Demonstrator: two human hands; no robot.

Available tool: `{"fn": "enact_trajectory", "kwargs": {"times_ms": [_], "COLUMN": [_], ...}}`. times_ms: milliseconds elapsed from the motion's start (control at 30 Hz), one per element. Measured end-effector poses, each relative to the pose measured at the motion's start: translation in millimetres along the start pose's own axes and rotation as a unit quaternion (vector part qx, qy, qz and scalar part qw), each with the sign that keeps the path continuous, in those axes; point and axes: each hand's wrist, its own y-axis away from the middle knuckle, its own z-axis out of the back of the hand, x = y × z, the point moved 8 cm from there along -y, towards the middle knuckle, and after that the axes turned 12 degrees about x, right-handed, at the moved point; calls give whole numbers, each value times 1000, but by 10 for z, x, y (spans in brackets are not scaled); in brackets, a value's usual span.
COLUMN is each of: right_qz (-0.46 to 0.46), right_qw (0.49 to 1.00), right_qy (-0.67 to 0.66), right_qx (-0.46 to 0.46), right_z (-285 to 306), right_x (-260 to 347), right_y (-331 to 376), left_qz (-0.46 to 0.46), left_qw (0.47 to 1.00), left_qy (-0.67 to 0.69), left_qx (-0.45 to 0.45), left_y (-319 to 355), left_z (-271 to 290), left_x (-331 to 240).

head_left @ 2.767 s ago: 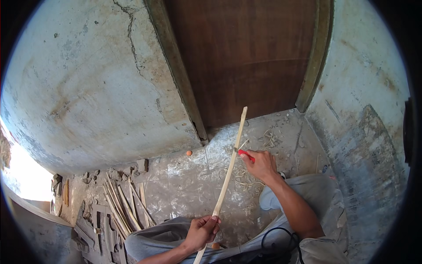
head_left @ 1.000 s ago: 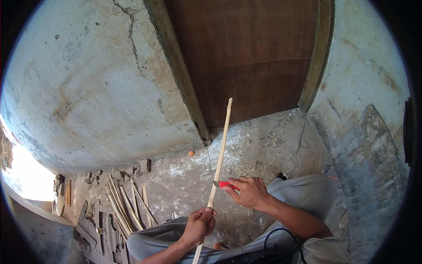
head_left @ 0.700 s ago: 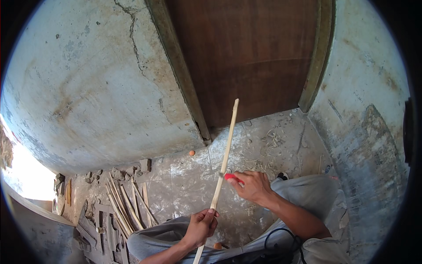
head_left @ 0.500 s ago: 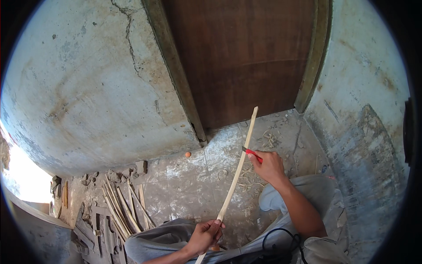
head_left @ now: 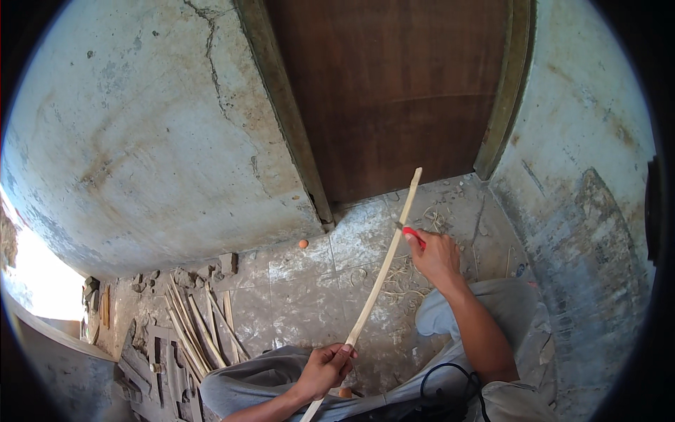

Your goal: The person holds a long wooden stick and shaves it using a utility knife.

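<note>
A long pale strip of bamboo or wood (head_left: 380, 280) slants from my lap up toward the door. My left hand (head_left: 328, 368) is closed around its lower part, thumb on top. In my right hand (head_left: 437, 258) is a red-handled utility knife (head_left: 415, 235), gripped in closed fingers. Its blade rests against the strip's upper part, not far below the notched far end. The fingers of my right hand are partly hidden behind the back of the hand.
Curled shavings (head_left: 401, 281) lie on the dusty tiled floor (head_left: 302, 302). Several similar strips (head_left: 204, 327) are heaped at the left beside broken boards (head_left: 169, 366). A small orange ball-like thing (head_left: 304, 244) sits by the cracked wall (head_left: 155, 155). A brown door (head_left: 394, 91) stands ahead.
The right hand and knife have moved slightly up and right along the strip. The strip's far end has swung a little right, while my left hand has shifted slightly left.
</note>
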Motion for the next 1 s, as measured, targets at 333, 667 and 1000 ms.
{"fn": "enact_trajectory", "kwargs": {"times_ms": [333,667,1000], "right_qz": [-78,-105,-70], "right_qw": [995,984,979], "right_qy": [4,40,-50], "right_qx": [-61,-136,-186], "right_z": [282,457,630], "right_x": [-257,-406,-443], "right_y": [-63,-84,-7], "left_qz": [8,5,-22], "left_qw": [1000,1000,1000], "left_qy": [-27,-27,18], "left_qx": [3,15,-1], "left_y": [-19,-8,-48], "left_z": [19,23,48], "left_x": [7,37,18]}}
